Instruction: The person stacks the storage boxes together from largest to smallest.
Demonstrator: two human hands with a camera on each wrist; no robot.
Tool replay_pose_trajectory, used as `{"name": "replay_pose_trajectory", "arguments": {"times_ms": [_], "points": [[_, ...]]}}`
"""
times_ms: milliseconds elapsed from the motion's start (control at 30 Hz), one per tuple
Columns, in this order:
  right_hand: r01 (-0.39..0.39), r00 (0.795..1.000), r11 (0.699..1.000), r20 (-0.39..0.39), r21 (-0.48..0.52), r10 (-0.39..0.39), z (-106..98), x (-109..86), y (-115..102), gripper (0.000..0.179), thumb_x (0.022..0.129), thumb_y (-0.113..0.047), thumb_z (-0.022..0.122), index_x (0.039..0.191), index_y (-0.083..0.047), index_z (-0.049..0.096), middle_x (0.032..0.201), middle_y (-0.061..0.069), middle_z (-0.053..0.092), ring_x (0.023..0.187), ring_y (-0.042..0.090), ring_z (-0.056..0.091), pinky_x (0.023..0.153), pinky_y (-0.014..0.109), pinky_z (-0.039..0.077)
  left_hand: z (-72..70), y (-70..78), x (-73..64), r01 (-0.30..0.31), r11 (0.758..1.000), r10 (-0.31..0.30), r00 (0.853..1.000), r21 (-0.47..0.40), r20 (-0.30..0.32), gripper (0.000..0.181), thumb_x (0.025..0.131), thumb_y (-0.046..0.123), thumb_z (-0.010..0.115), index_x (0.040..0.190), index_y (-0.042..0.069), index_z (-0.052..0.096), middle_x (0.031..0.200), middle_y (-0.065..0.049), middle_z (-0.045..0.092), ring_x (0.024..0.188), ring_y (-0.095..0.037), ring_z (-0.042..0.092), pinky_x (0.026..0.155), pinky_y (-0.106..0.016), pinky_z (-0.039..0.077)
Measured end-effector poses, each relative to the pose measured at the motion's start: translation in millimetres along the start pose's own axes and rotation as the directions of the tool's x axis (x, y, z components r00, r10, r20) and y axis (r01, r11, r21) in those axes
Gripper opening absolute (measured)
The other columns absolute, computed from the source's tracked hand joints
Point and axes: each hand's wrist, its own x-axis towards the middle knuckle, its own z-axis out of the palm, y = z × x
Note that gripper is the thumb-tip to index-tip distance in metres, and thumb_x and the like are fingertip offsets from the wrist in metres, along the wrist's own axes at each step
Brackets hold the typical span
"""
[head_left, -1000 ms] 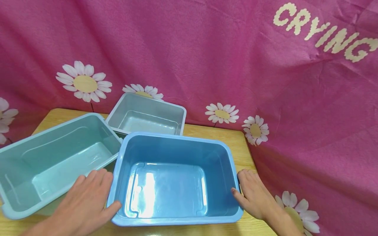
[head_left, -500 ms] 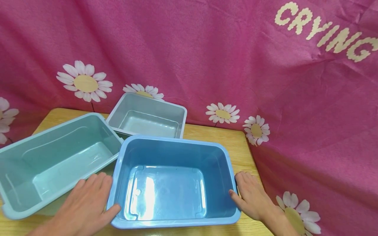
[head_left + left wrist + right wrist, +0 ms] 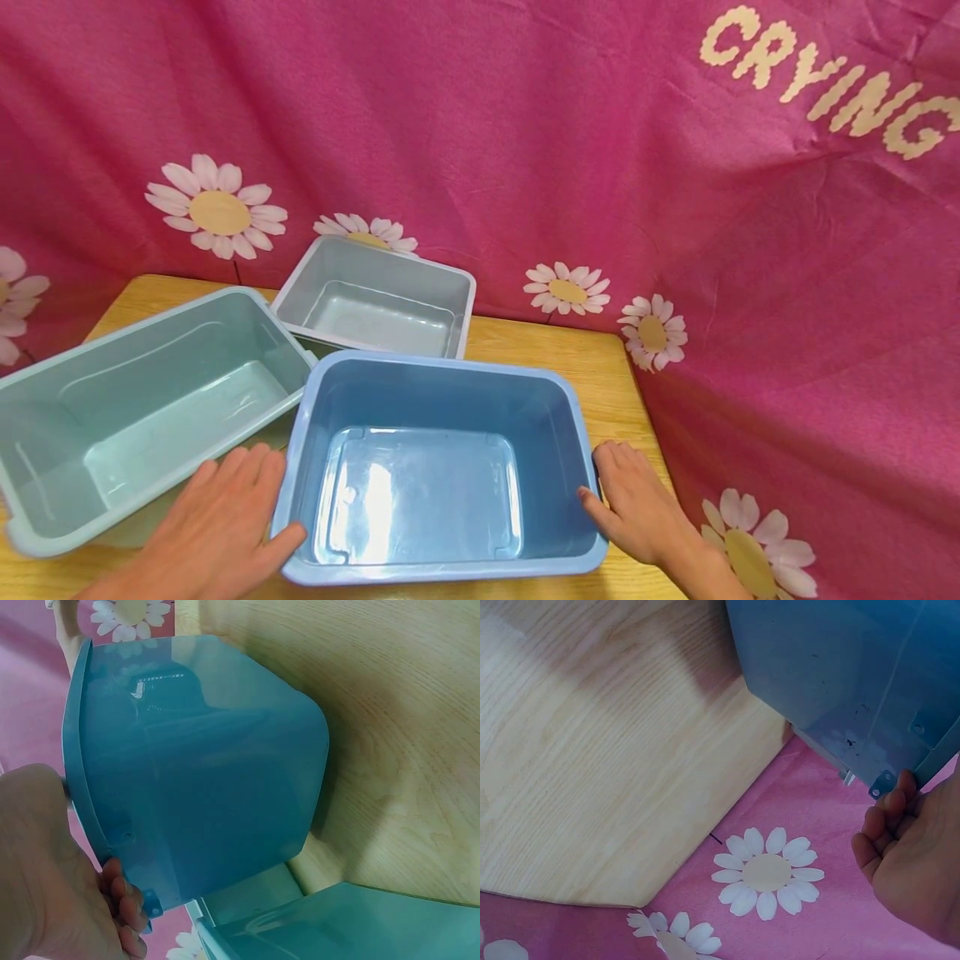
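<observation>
A blue plastic storage bin (image 3: pixel 435 467), hollow side up with nothing inside, is at the front of the table. My left hand (image 3: pixel 217 517) grips its left rim, thumb over the edge and fingers curled beneath, as the left wrist view shows. On the opposite side my right hand (image 3: pixel 637 500) holds the right rim, its thumb on top and fingertips (image 3: pixel 892 802) tucked under the lip. The bin's underside lies close over the wood, with a shadow along it in the left wrist view.
A larger pale green bin (image 3: pixel 150 492) stands to the left, its corner right at the blue bin's rim. Behind them sits a grey bin (image 3: pixel 375 317). Pink daisy-printed cloth (image 3: pixel 480 125) hangs behind and right of the wooden table (image 3: pixel 600 383).
The blue bin has shifted slightly toward me, with both hands moving along on its rims; more of the grey bin's front shows. The green and grey bins stay put.
</observation>
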Motion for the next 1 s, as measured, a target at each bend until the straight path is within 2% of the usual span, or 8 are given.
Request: {"name": "replay_pose_trajectory", "arguments": {"times_ms": [133, 367, 433, 700, 833, 1000], "points": [[0.01, 1.0, 1.0, -0.004, 0.018, -0.01, 4, -0.3, 0, 0.021, 0.092, -0.031, 0.061, 0.098, -0.015, 0.049, 0.08, -0.011, 0.033, 0.077, 0.008, 0.035, 0.072, 0.034, 0.034, 0.9, -0.9, -0.8, 0.002, 1.0, -0.002, 1.0, 0.001, 0.004, 0.043, 0.073, 0.04, 0.075, 0.089, 0.01, 0.049, 0.078, 0.003, 0.035, 0.072, -0.015, 0.035, 0.064, -0.032, 0.028], [-0.003, 1.0, 1.0, 0.008, 0.019, 0.003, 9, -3.6, -3, 0.022, 0.092, -0.03, 0.062, 0.099, -0.015, 0.049, 0.082, -0.011, 0.034, 0.079, 0.009, 0.036, 0.074, 0.034, 0.036, 3.6, -2.2, -0.5, 0.039, 0.999, -0.04, 0.994, 0.009, 0.107, 0.046, 0.076, 0.044, 0.074, 0.096, 0.008, 0.053, 0.078, 0.002, 0.035, 0.074, -0.015, 0.037, 0.065, -0.033, 0.029], [-0.012, 1.0, 1.0, 0.017, 0.017, 0.012, 10, -3.6, -3, 0.022, 0.091, -0.03, 0.063, 0.1, -0.015, 0.048, 0.082, -0.011, 0.034, 0.079, 0.009, 0.036, 0.075, 0.034, 0.036, 5.0, -3.2, -1.0, 0.038, 0.999, -0.039, 0.992, 0.01, 0.116, 0.047, 0.077, 0.045, 0.074, 0.098, 0.008, 0.053, 0.078, 0.002, 0.036, 0.074, -0.015, 0.037, 0.065, -0.033, 0.029], [-0.034, 0.999, 0.999, 0.04, 0.023, 0.033, 12, -3.4, -6, 0.022, 0.092, -0.031, 0.062, 0.099, -0.016, 0.048, 0.081, -0.012, 0.034, 0.078, 0.009, 0.036, 0.074, 0.034, 0.035, 8.5, -4.7, -6.9, 0.028, 1.0, -0.028, 0.999, 0.0, 0.04, 0.044, 0.075, 0.042, 0.075, 0.093, 0.011, 0.05, 0.076, 0.004, 0.032, 0.073, -0.014, 0.033, 0.064, -0.032, 0.026], [-0.043, 0.998, 0.999, 0.049, 0.021, 0.041, 14, -3.4, -6, 0.022, 0.092, -0.033, 0.062, 0.099, -0.017, 0.049, 0.08, -0.012, 0.034, 0.078, 0.009, 0.036, 0.074, 0.034, 0.036, 10.3, -5.4, -8.9, 0.025, 1.0, -0.025, 0.999, -0.004, 0.034, 0.044, 0.075, 0.043, 0.075, 0.093, 0.011, 0.05, 0.076, 0.004, 0.031, 0.074, -0.014, 0.033, 0.065, -0.032, 0.026], [-0.046, 0.997, 0.999, 0.057, 0.012, 0.046, 16, -4.0, -7, 0.022, 0.091, -0.033, 0.063, 0.098, -0.017, 0.049, 0.079, -0.012, 0.033, 0.077, 0.008, 0.035, 0.072, 0.033, 0.035, 12.1, -6.5, -10.0, 0.034, 0.999, -0.034, 0.998, -0.006, 0.059, 0.045, 0.077, 0.044, 0.074, 0.096, 0.011, 0.051, 0.077, 0.004, 0.032, 0.076, -0.015, 0.035, 0.065, -0.034, 0.027]]}}
